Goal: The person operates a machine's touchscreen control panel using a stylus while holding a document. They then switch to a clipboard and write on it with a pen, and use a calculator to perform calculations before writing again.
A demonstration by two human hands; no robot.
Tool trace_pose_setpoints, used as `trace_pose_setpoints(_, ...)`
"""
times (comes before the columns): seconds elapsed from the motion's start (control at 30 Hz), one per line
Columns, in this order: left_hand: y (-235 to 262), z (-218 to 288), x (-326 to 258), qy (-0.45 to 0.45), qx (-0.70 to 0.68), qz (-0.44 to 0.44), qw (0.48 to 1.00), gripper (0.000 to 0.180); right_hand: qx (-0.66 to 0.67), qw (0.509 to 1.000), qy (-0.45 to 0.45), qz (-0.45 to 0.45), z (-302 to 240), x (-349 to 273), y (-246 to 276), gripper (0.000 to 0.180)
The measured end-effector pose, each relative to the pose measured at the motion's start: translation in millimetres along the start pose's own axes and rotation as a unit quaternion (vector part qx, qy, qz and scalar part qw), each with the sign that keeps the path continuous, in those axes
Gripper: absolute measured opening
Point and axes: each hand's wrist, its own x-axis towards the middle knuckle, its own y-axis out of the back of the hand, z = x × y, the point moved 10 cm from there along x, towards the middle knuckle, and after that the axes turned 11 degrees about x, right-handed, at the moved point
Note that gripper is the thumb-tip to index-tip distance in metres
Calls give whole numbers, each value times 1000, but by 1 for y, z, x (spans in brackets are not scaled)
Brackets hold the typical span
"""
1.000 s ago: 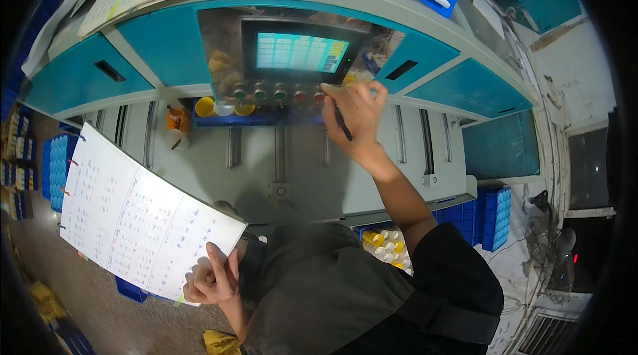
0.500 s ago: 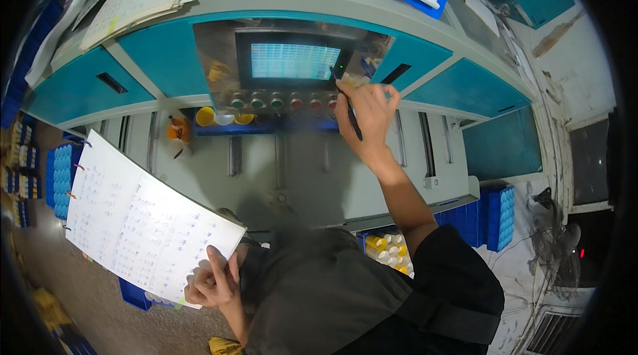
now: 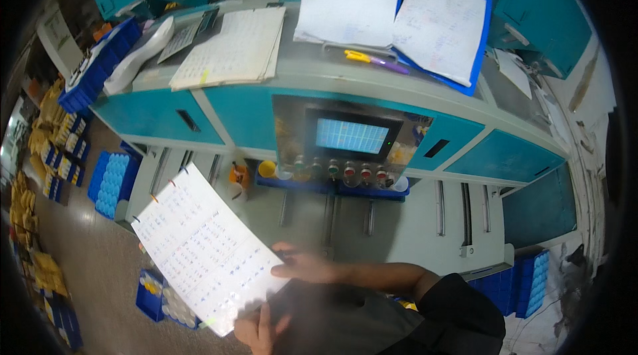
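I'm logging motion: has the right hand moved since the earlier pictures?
Yes: relative to the screen, the right hand has moved down and left, to the right edge of the paper.

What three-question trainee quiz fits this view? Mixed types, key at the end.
1. Multiple choice: which is nearer the bottom corner of the handwritten sheet, as seen in the picture? A) left hand B) right hand
2. True or false: the lit control screen sits above the row of push buttons.
3. Fill in: the yellow-and-purple pen lies beside a blue ____.

Key: 1. A; 2. True; 3. clipboard.
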Motion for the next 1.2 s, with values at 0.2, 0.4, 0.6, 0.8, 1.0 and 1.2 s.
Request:
trace_pose_setpoints(0.2, -65, -15, -80, 370, -348, -329, 796, 48, -24, 997, 70, 19, -18, 2, -3, 41)
trace_pose_setpoints(0.4, -82, -28, -78, 572, -627, 40, 527, 69, -88, 995, 28, 45, -11, -15, -4, 42)
trace_pose_setpoints(0.6, -100, -25, -54, 616, -642, 92, 448, 71, -39, 997, 58, 40, -16, -8, -12, 44)
trace_pose_setpoints(0.8, -98, -28, -50, 637, -622, 105, 444, 68, -145, 986, 70, 33, -27, -13, -11, 44)
trace_pose_setpoints(1.0, -89, -34, -41, 608, -635, 110, 464, 70, -235, 920, 278, 146, -119, -54, 20, 43)
trace_pose_setpoints(1.2, -68, -69, 1, 540, -615, 124, 561, 80, -294, 697, 630, 176, -271, -192, 28, 42)
